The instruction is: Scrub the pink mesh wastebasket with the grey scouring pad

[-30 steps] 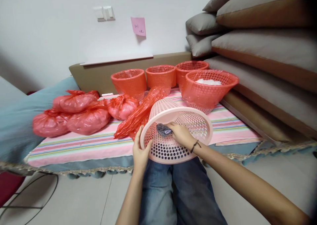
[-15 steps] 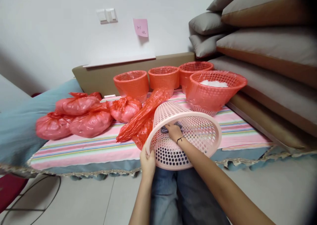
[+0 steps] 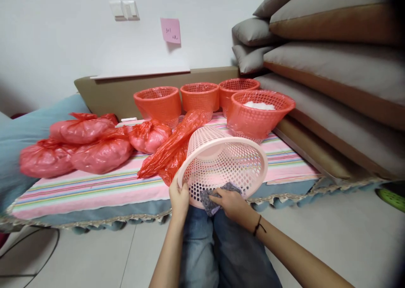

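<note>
A pale pink perforated basket [image 3: 228,161] lies tipped on its side at the bed's front edge, its mouth facing me. My left hand [image 3: 179,199] grips its rim at the lower left. My right hand [image 3: 232,204] presses a grey cloth [image 3: 207,201] against the lower lip of the basket, fingers closed on the cloth. My knees in blue jeans [image 3: 218,245] are just below.
Several orange-red baskets [image 3: 156,102] stand at the back of the striped bedcover [image 3: 95,186], one with white stuff inside [image 3: 257,105]. Tied red plastic bags [image 3: 95,153] lie on the left, a loose red bag [image 3: 172,146] beside the pink basket. Grey cushions [image 3: 332,60] are stacked on the right.
My right hand drew the grey cloth from deep inside the pink basket out to its lower rim. My left hand kept hold of the rim. The basket tilted lower toward my lap.
</note>
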The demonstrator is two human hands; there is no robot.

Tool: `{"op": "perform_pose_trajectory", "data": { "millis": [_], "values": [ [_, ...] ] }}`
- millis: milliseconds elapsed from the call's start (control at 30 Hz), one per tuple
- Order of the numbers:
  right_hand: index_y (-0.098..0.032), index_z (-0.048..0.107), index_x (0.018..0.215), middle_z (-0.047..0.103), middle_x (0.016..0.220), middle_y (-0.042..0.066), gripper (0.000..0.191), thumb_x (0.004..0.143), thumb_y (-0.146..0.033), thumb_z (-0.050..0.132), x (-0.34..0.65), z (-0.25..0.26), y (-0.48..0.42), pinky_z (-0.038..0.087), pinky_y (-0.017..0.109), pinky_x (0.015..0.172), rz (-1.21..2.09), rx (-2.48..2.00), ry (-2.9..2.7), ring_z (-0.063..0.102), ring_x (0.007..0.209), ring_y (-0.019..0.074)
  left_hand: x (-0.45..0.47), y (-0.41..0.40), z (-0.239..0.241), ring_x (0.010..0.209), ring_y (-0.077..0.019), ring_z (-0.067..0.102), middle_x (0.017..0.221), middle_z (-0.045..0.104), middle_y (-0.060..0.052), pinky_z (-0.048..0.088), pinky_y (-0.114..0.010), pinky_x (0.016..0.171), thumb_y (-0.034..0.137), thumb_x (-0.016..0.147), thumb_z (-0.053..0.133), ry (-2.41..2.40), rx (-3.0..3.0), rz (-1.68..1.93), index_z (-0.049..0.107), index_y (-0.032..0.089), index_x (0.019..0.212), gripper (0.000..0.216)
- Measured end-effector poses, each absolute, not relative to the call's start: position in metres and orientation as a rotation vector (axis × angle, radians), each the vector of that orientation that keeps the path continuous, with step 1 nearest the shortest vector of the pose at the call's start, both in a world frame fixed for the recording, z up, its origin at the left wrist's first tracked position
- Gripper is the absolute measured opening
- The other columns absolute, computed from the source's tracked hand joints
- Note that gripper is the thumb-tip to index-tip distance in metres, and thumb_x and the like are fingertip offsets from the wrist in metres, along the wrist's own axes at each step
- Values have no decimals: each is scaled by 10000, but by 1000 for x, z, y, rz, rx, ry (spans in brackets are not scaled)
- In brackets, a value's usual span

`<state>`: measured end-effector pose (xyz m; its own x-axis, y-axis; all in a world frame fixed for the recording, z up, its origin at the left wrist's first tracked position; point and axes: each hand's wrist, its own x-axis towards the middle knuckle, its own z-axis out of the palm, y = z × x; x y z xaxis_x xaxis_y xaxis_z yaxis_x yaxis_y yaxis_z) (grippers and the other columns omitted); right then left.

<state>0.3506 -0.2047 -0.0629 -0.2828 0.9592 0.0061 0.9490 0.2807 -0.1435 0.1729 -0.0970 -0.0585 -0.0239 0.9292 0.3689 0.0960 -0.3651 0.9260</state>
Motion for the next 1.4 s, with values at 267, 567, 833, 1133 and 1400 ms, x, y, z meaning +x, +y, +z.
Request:
{"op": "perform_pose_trajectory", "data": {
  "millis": [267,567,833,1133,1400],
  "values": [
    [-209,664,1170,662,1070,118,335,908,-76,504,344,-54,-247,501,379,744,-175,-2000,-2511,630,897,261,175,-85,-26,1055,-267,693,1084,762,-74,518,-438,1015,92,626,502,1001,1710,1420,718,162,1072,501],
    [-197,713,1038,684,1005,128,300,900,-61,484,351,-17,-239,473,353,668,61,-2069,-2583,680,821,258,171,-71,26,1168,-244,652,1219,726,-57,452,-414,1098,39,644,499,819,2060,1273,710,195,1164,583],
    [-251,539,1412,627,1329,76,544,912,-60,443,367,-5,-159,464,281,906,131,-1945,-2048,642,1087,202,156,-103,-48,1221,-253,620,1285,680,-101,441,-420,1111,278,764,716,1076,1529,1528,651,186,1221,470],
    [-187,583,1295,612,1281,96,357,972,-340,583,360,-25,-58,529,439,935,126,-2098,-1955,624,1092,238,145,-97,-40,1078,-257,693,1091,768,-55,509,-427,1040,153,707,594,1082,1548,1421,738,189,1062,385],
    [-179,586,1268,605,1271,95,364,959,-370,611,338,-47,-47,553,442,900,215,-2109,-2018,629,1069,228,145,-92,-25,1133,-261,680,1154,756,-56,488,-433,1072,84,667,520,991,1680,1376,746,168,1101,496]
  ]
}}
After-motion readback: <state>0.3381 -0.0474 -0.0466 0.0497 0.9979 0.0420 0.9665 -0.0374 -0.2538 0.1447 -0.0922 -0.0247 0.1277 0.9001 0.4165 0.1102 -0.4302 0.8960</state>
